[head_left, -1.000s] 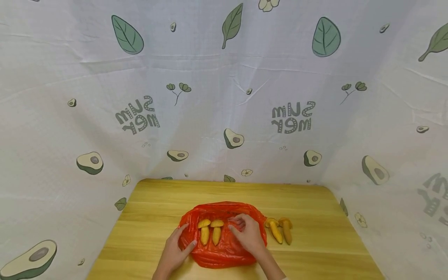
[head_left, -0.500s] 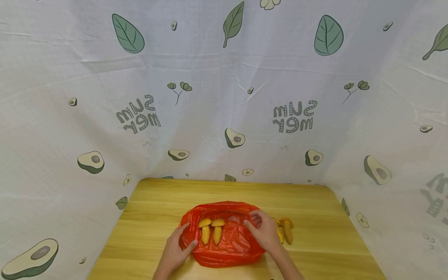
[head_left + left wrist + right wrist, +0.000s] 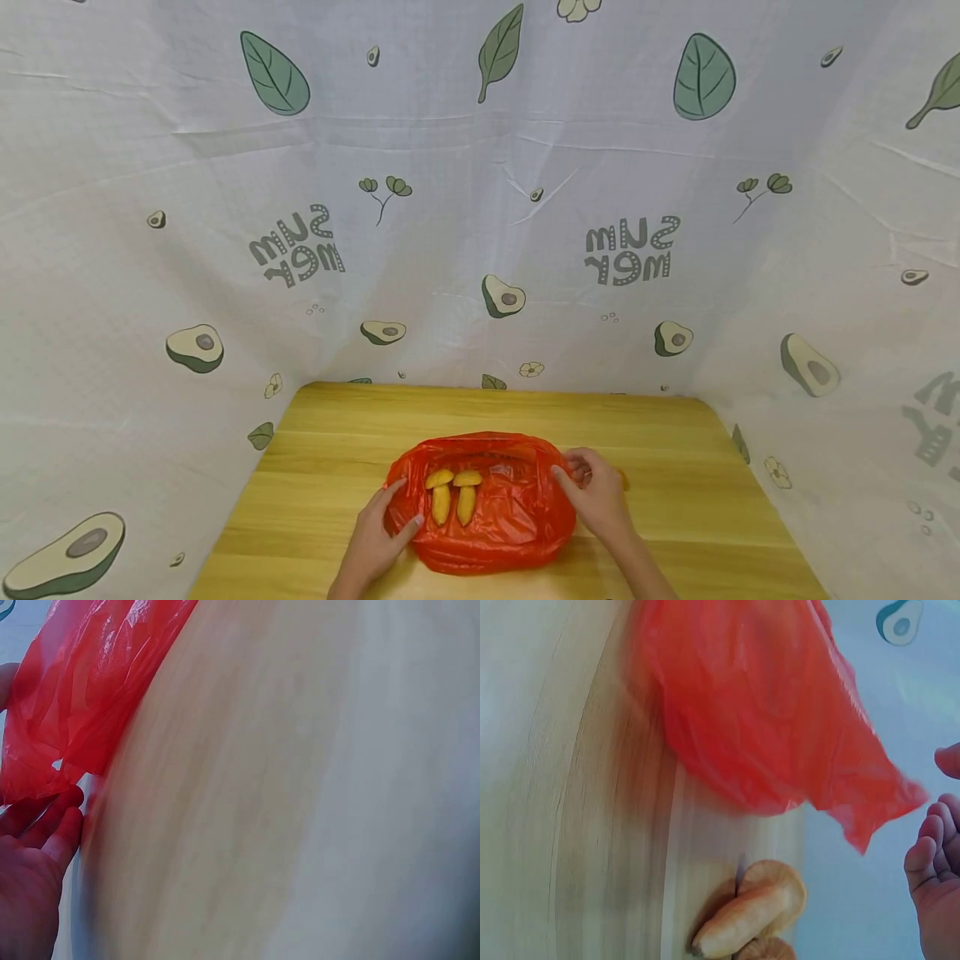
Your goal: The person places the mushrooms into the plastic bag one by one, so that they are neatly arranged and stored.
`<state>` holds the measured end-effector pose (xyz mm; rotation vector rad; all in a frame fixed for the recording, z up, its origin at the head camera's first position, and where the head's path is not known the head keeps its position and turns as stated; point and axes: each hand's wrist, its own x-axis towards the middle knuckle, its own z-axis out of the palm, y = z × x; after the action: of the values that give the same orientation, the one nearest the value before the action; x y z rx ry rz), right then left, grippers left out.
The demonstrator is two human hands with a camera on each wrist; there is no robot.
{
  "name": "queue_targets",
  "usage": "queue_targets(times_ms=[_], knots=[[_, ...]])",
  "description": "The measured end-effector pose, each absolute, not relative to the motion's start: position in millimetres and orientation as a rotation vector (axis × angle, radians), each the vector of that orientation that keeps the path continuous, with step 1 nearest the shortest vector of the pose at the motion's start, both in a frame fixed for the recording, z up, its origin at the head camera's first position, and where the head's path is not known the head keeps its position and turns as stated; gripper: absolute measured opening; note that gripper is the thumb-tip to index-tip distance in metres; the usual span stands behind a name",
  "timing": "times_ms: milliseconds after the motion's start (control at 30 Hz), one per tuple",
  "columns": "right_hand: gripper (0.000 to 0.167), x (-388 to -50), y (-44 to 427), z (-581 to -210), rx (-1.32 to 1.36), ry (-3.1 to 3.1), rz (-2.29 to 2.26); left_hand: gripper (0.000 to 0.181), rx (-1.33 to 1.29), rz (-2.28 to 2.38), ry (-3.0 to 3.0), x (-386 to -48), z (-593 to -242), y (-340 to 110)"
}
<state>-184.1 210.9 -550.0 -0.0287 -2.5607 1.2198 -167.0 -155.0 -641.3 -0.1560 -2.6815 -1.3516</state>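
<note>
Red bag [image 3: 487,562] — two mushrooms [image 3: 466,500] inside

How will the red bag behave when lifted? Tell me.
The red bag will probably flop, since its thin film lies in creases. It looks light for its size, being see-through in places. It may slip in the fingers, given its glossy sheen.

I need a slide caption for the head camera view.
Between left hand and right hand on a wooden table, an open red bag holds two yellow mushrooms.
</note>
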Motion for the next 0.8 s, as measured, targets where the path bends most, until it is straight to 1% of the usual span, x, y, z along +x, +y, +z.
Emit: queue_targets(times_ms=[400, 800], knots=[[0.027, -179, 239, -557, -0.047, -2.556, 1.167, 0.071, -0.158, -1.338, -2.68, -167, -644, -155], [0.021, -175, 267, -570, -0.055, -2.501, 1.1, 0.071, -0.168, -1.338, -2.665, -167, -645, -156]])
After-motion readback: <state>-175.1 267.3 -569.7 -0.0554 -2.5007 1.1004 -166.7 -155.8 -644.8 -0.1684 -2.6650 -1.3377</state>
